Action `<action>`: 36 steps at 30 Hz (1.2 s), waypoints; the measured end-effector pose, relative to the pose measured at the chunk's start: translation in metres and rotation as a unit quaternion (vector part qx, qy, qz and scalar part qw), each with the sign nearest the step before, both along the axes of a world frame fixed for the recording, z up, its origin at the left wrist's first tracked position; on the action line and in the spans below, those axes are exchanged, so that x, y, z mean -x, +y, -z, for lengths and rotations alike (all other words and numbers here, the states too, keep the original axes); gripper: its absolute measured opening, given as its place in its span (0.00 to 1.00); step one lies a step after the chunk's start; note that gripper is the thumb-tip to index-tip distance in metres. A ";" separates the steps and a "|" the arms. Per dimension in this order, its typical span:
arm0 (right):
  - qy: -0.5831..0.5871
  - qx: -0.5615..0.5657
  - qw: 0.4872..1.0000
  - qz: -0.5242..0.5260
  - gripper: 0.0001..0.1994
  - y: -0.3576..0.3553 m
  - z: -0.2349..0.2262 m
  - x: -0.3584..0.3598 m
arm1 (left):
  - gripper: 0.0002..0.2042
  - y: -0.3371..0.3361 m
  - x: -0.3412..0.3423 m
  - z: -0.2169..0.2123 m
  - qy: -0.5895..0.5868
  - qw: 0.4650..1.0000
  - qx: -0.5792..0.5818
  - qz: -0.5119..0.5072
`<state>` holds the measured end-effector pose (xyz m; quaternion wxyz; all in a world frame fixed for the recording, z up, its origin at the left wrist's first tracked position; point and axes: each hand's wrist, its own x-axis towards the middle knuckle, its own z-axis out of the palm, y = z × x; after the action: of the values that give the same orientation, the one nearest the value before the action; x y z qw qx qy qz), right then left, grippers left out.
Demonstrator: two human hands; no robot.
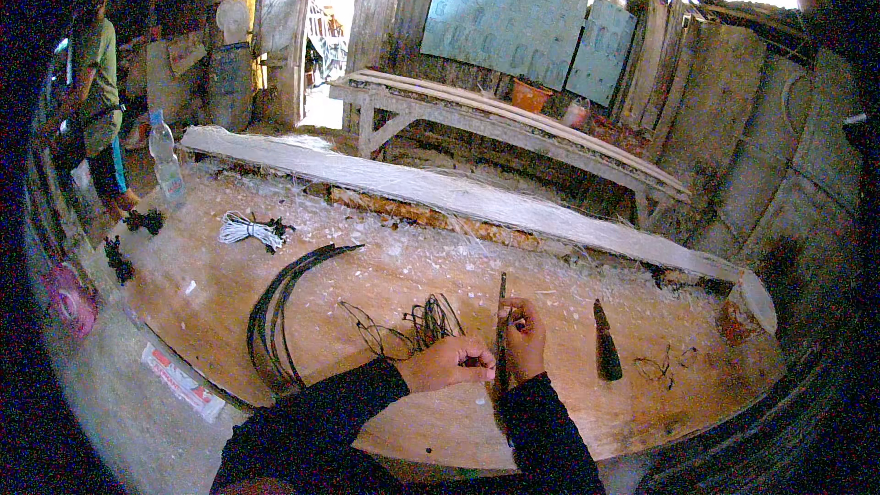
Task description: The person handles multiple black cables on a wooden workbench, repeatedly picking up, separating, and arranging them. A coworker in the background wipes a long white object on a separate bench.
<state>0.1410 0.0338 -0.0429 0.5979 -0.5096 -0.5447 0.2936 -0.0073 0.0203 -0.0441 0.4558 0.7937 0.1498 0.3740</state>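
Dark slender rod (501, 339) pinched by right hand (525, 341). Left hand (446, 365) curled, contents indiscernible. Printed wrapper (182, 382) seen left of grip.

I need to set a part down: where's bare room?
Mostly bare tabletop lies between the right hand and the dark pointed tool, and left of the curved black strips. Crowded: beside the left hand, with black wires; the far side, strewn with pale scraps.

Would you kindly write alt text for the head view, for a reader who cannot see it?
A person's right hand holds a narrow dark rod at a wooden table, with the left hand beside it, near tangled black strands. Curved dark strips and a bundle of white cord lie to the left, a dark tapered object to the right.
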 end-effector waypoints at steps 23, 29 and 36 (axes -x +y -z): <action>-0.187 0.009 0.976 -0.115 0.07 -0.015 -0.008 0.010 | 0.09 0.055 0.058 -0.005 -0.130 0.901 0.227 -0.345; -0.212 0.002 0.965 -0.155 0.07 -0.033 -0.017 0.032 | 0.09 0.065 0.062 0.005 -0.119 0.893 0.239 -0.363; -0.404 -0.095 0.897 -0.154 0.06 -0.037 -0.031 0.030 | 0.07 0.069 0.061 0.014 -0.086 0.893 0.228 -0.378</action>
<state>0.1108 -0.0035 -0.0120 0.3189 -0.4350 -0.8364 0.0977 -0.0683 0.0891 -0.0577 0.4596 0.5166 0.4798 0.5400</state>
